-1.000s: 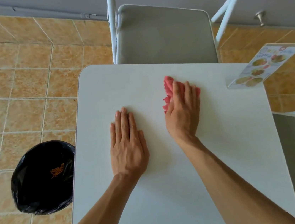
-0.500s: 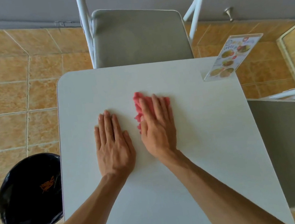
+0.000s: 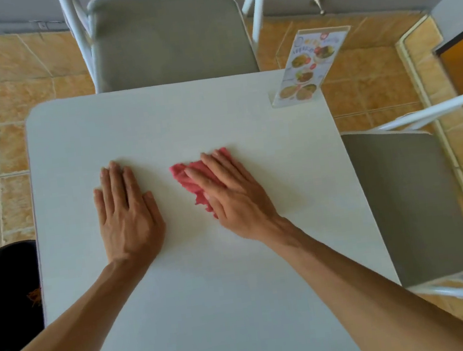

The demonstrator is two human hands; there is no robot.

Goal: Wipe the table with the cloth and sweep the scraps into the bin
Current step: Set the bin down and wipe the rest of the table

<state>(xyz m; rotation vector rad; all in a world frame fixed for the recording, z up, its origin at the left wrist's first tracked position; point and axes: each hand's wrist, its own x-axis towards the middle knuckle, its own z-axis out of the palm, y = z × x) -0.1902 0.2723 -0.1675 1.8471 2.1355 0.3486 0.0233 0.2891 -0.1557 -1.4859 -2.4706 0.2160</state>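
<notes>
While right hand [image 3: 234, 194] presses cloth [image 3: 188, 177] flat, left hand [image 3: 127, 214] spread, menu stand [image 3: 309, 68] at table [image 3: 188, 116] corner

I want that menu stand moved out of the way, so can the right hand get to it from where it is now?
Probably yes. The right hand lies flat on the cloth, and only bare table lies between it and the menu stand at the far right corner.
</notes>
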